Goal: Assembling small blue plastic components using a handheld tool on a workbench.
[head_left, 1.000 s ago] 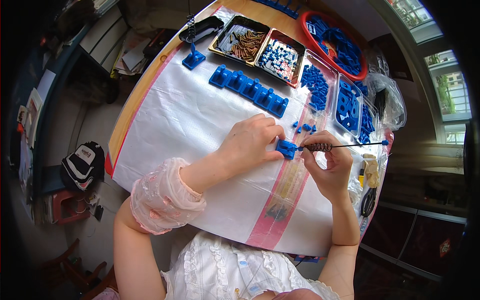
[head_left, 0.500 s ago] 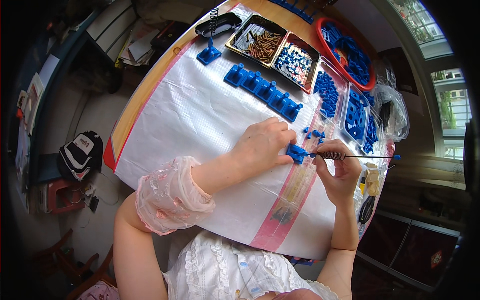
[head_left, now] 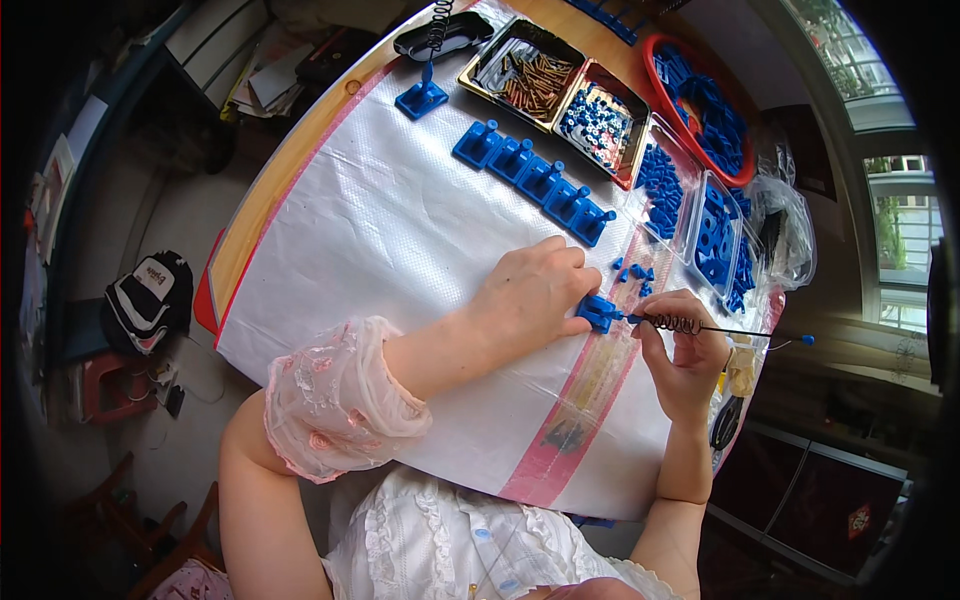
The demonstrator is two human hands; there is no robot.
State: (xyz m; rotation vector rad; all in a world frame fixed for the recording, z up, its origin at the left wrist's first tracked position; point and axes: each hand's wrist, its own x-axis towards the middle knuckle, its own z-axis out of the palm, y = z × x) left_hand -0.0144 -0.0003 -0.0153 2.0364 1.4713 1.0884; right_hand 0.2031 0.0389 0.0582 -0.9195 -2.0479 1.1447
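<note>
Most likely a room in a home, fitted out for small assembly work. A backpack (head_left: 150, 300) at nine o'clock, a wooden chair (head_left: 205, 518) at eight, a window (head_left: 905, 190) around three and dark cupboards (head_left: 830, 500) at four look domestic. The wooden worktop (head_left: 285, 180) (spread with a silvery sheet (head_left: 330, 240)) carries trays (head_left: 505, 106) of small parts (head_left: 535, 82) between twelve and one, more like a workshop.

blue block (head_left: 597, 313): glossy plastic | coil (head_left: 676, 323): metal | sheet (head_left: 400, 240): shiny, textured plastic | tabletop (head_left: 353, 95): smooth wood
</note>
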